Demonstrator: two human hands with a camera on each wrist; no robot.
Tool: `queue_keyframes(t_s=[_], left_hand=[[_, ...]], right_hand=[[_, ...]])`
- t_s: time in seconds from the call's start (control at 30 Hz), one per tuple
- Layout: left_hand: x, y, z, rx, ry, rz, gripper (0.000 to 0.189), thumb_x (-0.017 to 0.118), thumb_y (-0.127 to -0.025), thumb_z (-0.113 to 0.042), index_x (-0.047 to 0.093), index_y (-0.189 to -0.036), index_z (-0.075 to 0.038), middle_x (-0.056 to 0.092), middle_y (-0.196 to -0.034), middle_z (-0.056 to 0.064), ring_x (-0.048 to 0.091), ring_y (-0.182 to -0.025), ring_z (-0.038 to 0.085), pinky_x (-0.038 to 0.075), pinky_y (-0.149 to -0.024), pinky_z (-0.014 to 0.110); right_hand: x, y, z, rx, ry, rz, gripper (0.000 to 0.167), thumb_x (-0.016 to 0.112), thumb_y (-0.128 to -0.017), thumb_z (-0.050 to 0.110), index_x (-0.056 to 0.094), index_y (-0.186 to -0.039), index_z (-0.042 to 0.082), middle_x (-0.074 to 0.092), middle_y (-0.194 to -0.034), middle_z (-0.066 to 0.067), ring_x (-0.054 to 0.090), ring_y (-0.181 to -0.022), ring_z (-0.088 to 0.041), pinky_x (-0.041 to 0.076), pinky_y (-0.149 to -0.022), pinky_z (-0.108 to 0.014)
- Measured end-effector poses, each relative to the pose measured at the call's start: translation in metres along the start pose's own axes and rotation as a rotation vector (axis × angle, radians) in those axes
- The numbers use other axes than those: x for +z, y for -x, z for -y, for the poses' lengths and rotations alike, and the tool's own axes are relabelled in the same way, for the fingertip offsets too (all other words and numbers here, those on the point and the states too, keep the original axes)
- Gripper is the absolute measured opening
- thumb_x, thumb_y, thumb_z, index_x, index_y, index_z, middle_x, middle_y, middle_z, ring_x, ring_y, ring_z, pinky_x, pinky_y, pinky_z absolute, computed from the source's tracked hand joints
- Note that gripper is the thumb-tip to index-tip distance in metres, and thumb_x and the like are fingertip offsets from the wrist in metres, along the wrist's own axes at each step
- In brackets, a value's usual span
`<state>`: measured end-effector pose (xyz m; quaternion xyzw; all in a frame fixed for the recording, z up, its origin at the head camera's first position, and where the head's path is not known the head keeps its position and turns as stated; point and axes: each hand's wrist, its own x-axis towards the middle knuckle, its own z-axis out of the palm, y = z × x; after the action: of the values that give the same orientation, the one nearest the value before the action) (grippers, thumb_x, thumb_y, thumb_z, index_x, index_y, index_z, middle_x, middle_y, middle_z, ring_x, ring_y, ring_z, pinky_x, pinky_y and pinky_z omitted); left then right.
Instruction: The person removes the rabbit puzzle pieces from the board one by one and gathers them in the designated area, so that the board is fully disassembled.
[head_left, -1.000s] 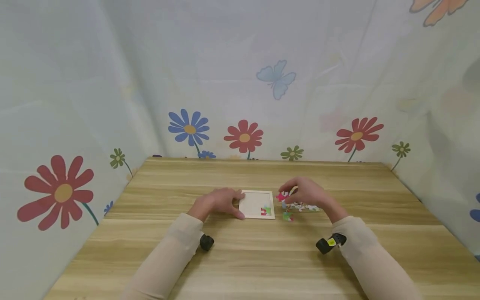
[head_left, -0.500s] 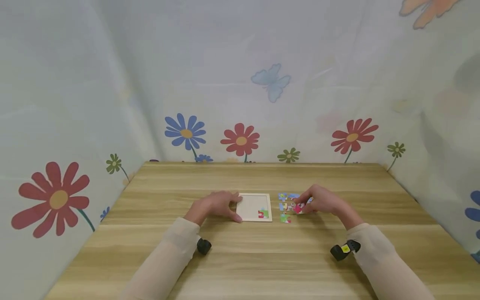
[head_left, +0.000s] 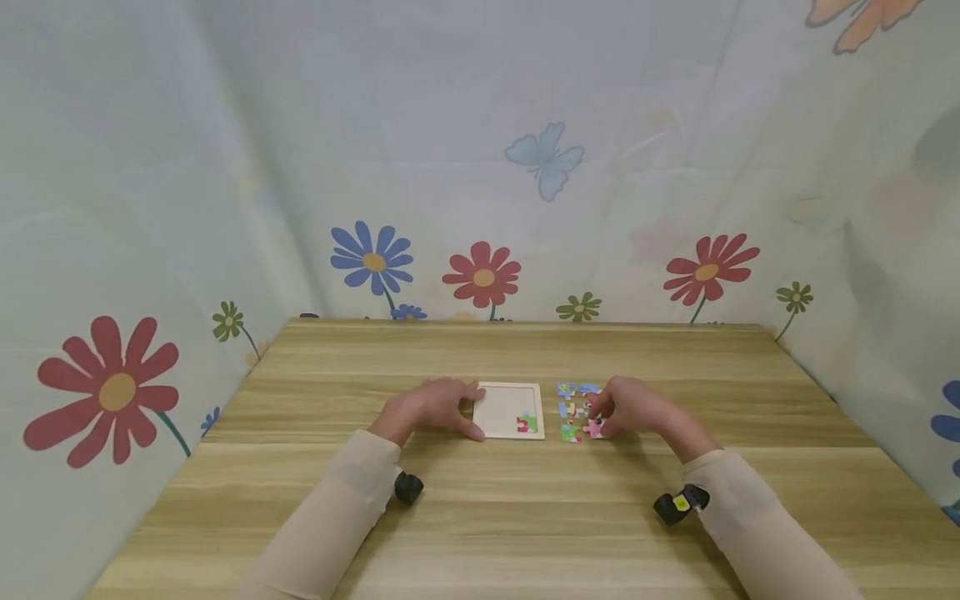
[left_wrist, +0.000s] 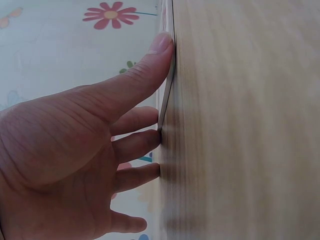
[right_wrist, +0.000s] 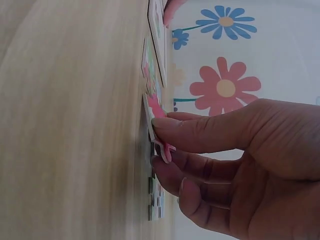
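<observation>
My left hand (head_left: 442, 406) spans the left side of a square pale wooden puzzle tray (head_left: 498, 412), thumb at its near corner and fingers at its far one. In the left wrist view the thumb (left_wrist: 159, 47) and fingertips press the tray's thin edge. One green and red puzzle piece (head_left: 527, 422) lies in the tray's near right corner. My right hand (head_left: 636, 407) pinches a pink puzzle piece (right_wrist: 157, 111) between thumb and fingers. It is tilted close over the table in the right wrist view, beside other pieces.
Several jigsaw pieces lie right of the tray, including a blue one (head_left: 566, 389) at the back and a green one (head_left: 571, 433) at the front. My right fingers hide some. A wood-grain table (head_left: 480, 517) reaches back to a flower-print curtain (head_left: 420, 125).
My right hand has moved from the left edge of the loose pieces to their right side, then slightly left, pinching a pink part. My left hand has kept its place at the tray.
</observation>
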<state>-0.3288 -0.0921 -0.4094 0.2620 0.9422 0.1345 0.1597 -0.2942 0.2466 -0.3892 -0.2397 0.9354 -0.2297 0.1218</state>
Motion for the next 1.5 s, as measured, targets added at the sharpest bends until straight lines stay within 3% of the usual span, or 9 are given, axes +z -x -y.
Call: queue_keyframes(t_s=[0.43, 1.07, 1.37, 1.5], left_hand=[[0.0, 0.0, 0.0, 0.004, 0.006, -0.008, 0.085, 0.078, -0.081, -0.054, 0.048, -0.151, -0.016, 0.037, -0.158, 0.003, 0.032, -0.146, 0.027, 0.021, -0.118, 0.054], [-0.002, 0.001, -0.002, 0.01, 0.011, -0.001, 0.086, 0.079, -0.081, -0.054, 0.047, -0.151, -0.015, 0.037, -0.159, 0.005, 0.032, -0.146, 0.027, 0.024, -0.118, 0.048], [-0.003, 0.002, -0.003, 0.01, 0.011, 0.004, 0.085, 0.078, -0.082, -0.053, 0.046, -0.151, -0.015, 0.036, -0.159, 0.005, 0.032, -0.146, 0.027, 0.025, -0.118, 0.045], [-0.003, 0.002, -0.003, 0.014, 0.026, 0.004, 0.085, 0.079, -0.081, -0.052, 0.047, -0.151, -0.014, 0.036, -0.159, 0.005, 0.032, -0.146, 0.026, 0.025, -0.118, 0.044]], right_hand=[[0.006, -0.003, 0.003, -0.038, 0.037, -0.012, 0.016, 0.077, -0.072, -0.006, 0.078, -0.087, 0.001, 0.068, -0.075, 0.001, 0.053, -0.069, -0.009, 0.047, -0.063, -0.027], [0.002, 0.002, 0.006, -0.021, 0.008, 0.023, 0.022, 0.076, -0.074, -0.009, 0.079, -0.094, 0.001, 0.068, -0.077, 0.0, 0.051, -0.07, -0.011, 0.045, -0.062, -0.026], [-0.004, -0.007, 0.011, -0.029, 0.003, -0.115, 0.022, 0.069, -0.082, -0.008, 0.077, -0.101, -0.001, 0.069, -0.088, -0.009, 0.059, -0.077, -0.018, 0.051, -0.065, -0.032], [0.002, -0.018, 0.026, -0.063, -0.017, -0.102, 0.02, 0.071, -0.085, -0.006, 0.076, -0.104, -0.002, 0.068, -0.09, -0.009, 0.06, -0.078, -0.019, 0.053, -0.067, -0.032]])
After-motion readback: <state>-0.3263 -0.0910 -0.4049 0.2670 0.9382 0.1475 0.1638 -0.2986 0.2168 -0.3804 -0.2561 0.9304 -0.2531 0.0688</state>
